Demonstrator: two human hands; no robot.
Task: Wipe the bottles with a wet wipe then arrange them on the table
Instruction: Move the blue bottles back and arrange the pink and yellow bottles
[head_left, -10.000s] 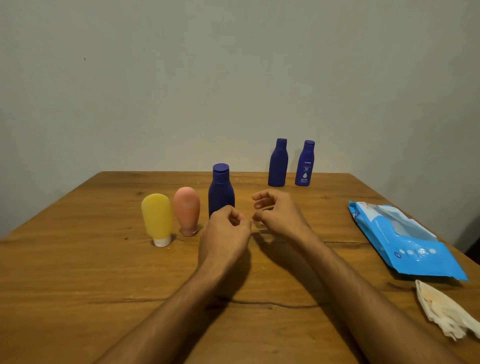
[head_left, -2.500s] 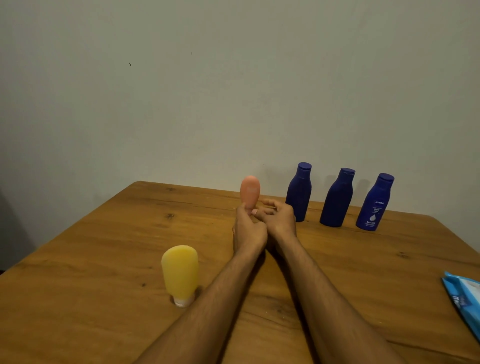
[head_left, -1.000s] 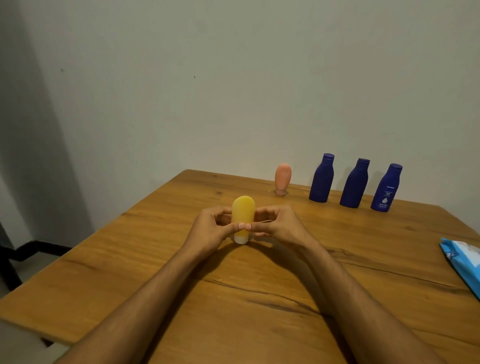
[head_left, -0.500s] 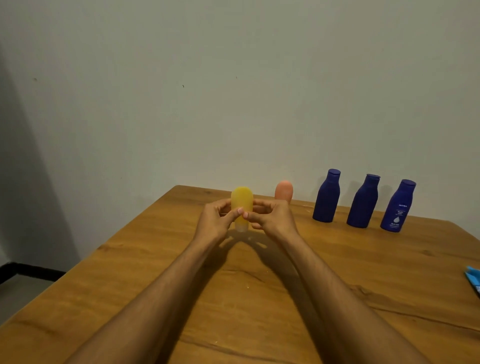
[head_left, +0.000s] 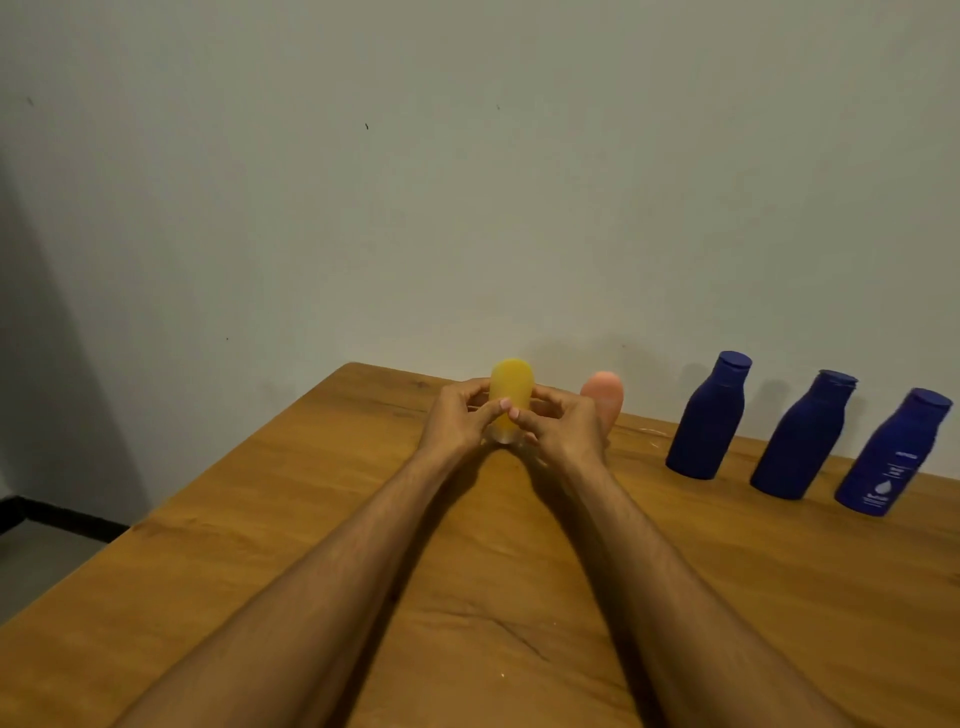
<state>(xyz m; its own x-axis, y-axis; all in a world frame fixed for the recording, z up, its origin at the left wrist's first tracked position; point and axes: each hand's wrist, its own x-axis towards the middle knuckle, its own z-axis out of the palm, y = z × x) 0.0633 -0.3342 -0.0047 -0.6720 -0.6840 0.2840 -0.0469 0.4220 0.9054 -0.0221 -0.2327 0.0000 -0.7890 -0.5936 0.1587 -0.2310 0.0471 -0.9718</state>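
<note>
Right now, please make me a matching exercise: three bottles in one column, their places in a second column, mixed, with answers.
1. yellow bottle
2. peach bottle
3. blue bottle with white print

A. far right of the row
B. held between left hand and right hand
C. partly hidden behind the right hand

Pairs: 1-B, 2-C, 3-A

Stretching both forearms (head_left: 363, 561) forward, converging; pinching the yellow bottle (head_left: 511, 382) between left hand (head_left: 454, 423) and right hand (head_left: 563, 431), fingers (head_left: 467, 391) curled, thumbs close together.
</note>
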